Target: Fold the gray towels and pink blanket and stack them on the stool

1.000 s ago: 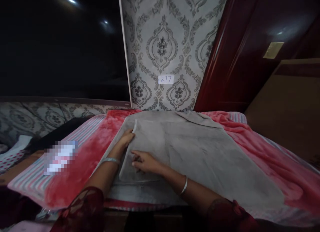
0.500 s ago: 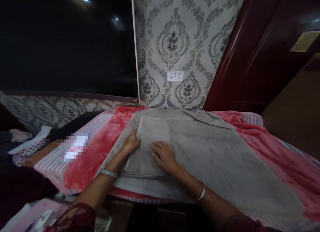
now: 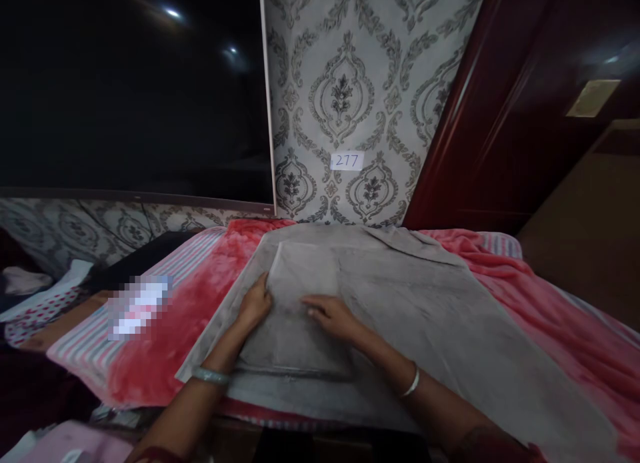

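A grey cloth lies spread flat over a red and pink blanket on a raised surface in front of me. Its left part is folded over into a narrower panel. My left hand rests on the left edge of that folded panel, fingers laid flat against the cloth. My right hand lies palm down on the panel just to the right, fingers stretched out toward the left. Both wrists wear a silver bangle. Neither hand holds anything.
A patterned grey wall with a small label reading 277 stands behind the cloth. A large dark screen fills the upper left. A dark red door is at right. Dotted fabric lies at far left.
My right hand has slid from the panel's lower left edge up and right onto its middle. My left hand stayed on the left edge. The view shifted slightly.
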`<state>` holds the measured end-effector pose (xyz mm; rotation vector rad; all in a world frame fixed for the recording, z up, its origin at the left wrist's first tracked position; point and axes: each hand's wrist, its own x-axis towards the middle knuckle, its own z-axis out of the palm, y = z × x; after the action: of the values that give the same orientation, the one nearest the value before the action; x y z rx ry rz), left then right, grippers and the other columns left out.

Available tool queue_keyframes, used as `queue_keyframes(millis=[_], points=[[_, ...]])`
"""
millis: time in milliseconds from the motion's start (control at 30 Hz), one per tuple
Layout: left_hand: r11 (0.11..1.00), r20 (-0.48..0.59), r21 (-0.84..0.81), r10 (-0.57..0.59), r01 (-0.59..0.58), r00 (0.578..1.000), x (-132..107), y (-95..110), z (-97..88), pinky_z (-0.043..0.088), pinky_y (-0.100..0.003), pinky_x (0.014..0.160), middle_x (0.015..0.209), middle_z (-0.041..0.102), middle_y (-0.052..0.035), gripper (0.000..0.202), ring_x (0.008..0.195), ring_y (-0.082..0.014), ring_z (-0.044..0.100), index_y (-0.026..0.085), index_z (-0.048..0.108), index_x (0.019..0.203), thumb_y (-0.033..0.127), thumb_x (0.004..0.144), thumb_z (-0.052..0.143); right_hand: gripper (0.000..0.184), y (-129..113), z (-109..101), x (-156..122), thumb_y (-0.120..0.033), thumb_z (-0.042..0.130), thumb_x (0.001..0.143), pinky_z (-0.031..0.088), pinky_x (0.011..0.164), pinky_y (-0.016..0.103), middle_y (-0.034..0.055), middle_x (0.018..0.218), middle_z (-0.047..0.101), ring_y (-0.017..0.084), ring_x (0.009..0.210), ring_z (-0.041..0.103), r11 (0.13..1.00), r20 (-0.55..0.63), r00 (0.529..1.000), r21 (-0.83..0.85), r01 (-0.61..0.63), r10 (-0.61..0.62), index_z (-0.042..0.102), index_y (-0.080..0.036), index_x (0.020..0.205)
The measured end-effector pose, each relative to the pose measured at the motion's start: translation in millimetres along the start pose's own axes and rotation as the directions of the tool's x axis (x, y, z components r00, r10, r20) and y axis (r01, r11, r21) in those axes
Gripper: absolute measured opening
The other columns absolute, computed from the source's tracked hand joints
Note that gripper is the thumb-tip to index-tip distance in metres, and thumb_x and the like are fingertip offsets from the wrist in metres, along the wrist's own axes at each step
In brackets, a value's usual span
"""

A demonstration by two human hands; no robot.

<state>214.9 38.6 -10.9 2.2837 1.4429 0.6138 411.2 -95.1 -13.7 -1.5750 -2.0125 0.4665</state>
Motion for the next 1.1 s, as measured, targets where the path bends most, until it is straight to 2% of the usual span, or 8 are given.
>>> queue_keyframes(millis=[100, 200, 300, 567, 667, 800, 967, 1100], points=[[0.997, 0.065, 0.061, -0.060, 0.056, 0.996, -8, 9, -4.7, 0.049, -0.039, 0.104, 0.135, 0.065, -0.0182, 0.064, 0.122, -0.0288, 0.064, 0.009, 0.034, 0.154, 0.020, 0.093, 0.048, 0.048, 24, -21, 23, -0.024, 0.047, 0.096, 0.034, 0.118, 0.040, 0.0102, 0.147, 0.056, 0.021, 0.139, 0.049, 0.988, -0.158, 0.982, -0.105, -0.117, 0.100, 0.056, -0.018, 0.143], [0.990, 0.077, 0.117, -0.089, 0.080, 0.993, -11, 17, -8.9, 0.050, -0.040, 0.100, 0.132, 0.067, -0.0174, 0.060, 0.119, -0.0292, 0.065, 0.015, 0.032, 0.156, 0.021, 0.097, 0.040, 0.057, 41, -39, 52, -0.027, 0.048, 0.097, 0.025, 0.122, 0.041, 0.0118, 0.159, 0.041, 0.023, 0.149, 0.033, 0.942, -0.165, 0.967, -0.242, -0.231, 0.194, 0.044, -0.015, 0.152], [0.991, 0.059, 0.124, -0.067, 0.059, 0.996, -9, 18, -11.0, 0.048, -0.037, 0.102, 0.140, 0.062, -0.0160, 0.061, 0.124, -0.0270, 0.062, 0.018, 0.030, 0.157, 0.019, 0.097, 0.038, 0.061, 50, -48, 81, -0.034, 0.043, 0.100, 0.021, 0.123, 0.045, 0.0095, 0.165, 0.028, 0.026, 0.153, 0.022, 0.906, -0.158, 0.960, -0.324, -0.273, 0.233, 0.033, -0.020, 0.158], [0.960, 0.246, 0.276, -0.125, 0.054, 0.961, -4, 5, -15.2, 0.047, -0.038, 0.100, 0.139, 0.062, -0.0159, 0.061, 0.122, -0.0272, 0.063, 0.020, 0.028, 0.158, 0.020, 0.097, 0.034, 0.059, 76, -25, 103, -0.048, 0.030, 0.103, 0.012, 0.123, 0.053, 0.0048, 0.169, 0.020, 0.026, 0.155, 0.013, 0.871, -0.051, 0.946, -0.378, -0.314, 0.319, 0.031, -0.027, 0.159], [0.954, 0.276, 0.300, -0.092, 0.006, 0.957, 18, 11, -24.2, 0.046, -0.036, 0.099, 0.136, 0.065, -0.0153, 0.062, 0.122, -0.0276, 0.063, 0.019, 0.033, 0.155, 0.027, 0.095, 0.044, 0.060, 78, -23, 106, -0.051, 0.029, 0.103, 0.010, 0.123, 0.053, 0.0040, 0.169, 0.018, 0.025, 0.156, 0.012, 0.870, -0.024, 0.935, -0.360, -0.337, 0.353, 0.030, -0.029, 0.159], [0.963, 0.199, 0.263, -0.119, 0.064, 0.973, 75, 31, -26.3, 0.047, -0.032, 0.095, 0.129, 0.068, -0.0146, 0.055, 0.121, -0.0260, 0.063, 0.018, 0.043, 0.146, 0.033, 0.094, 0.050, 0.062, 70, -21, 112, -0.056, 0.026, 0.102, 0.011, 0.121, 0.058, 0.0057, 0.168, 0.020, 0.027, 0.155, 0.013, 0.852, -0.034, 0.908, -0.332, -0.405, 0.418, 0.031, -0.030, 0.158], [0.946, 0.091, 0.276, -0.200, 0.168, 0.976, 138, 52, -4.5, 0.048, -0.035, 0.093, 0.129, 0.066, -0.0228, 0.052, 0.120, -0.0297, 0.064, 0.008, 0.048, 0.138, 0.039, 0.096, 0.045, 0.064, 64, -14, 109, -0.058, 0.028, 0.102, 0.009, 0.121, 0.058, 0.0070, 0.169, 0.018, 0.029, 0.156, 0.009, 0.849, -0.121, 0.917, -0.347, -0.398, 0.381, 0.031, -0.030, 0.159], [0.941, 0.026, 0.285, -0.199, 0.184, 0.980, 152, 50, 20.0, 0.048, -0.038, 0.093, 0.123, 0.068, -0.0247, 0.043, 0.119, -0.0309, 0.065, 0.008, 0.054, 0.131, 0.031, 0.099, 0.037, 0.068, 68, -14, 107, -0.062, 0.030, 0.100, 0.009, 0.121, 0.060, 0.0084, 0.169, 0.015, 0.032, 0.156, 0.006, 0.858, -0.120, 0.917, -0.325, -0.399, 0.381, 0.029, -0.029, 0.160]])
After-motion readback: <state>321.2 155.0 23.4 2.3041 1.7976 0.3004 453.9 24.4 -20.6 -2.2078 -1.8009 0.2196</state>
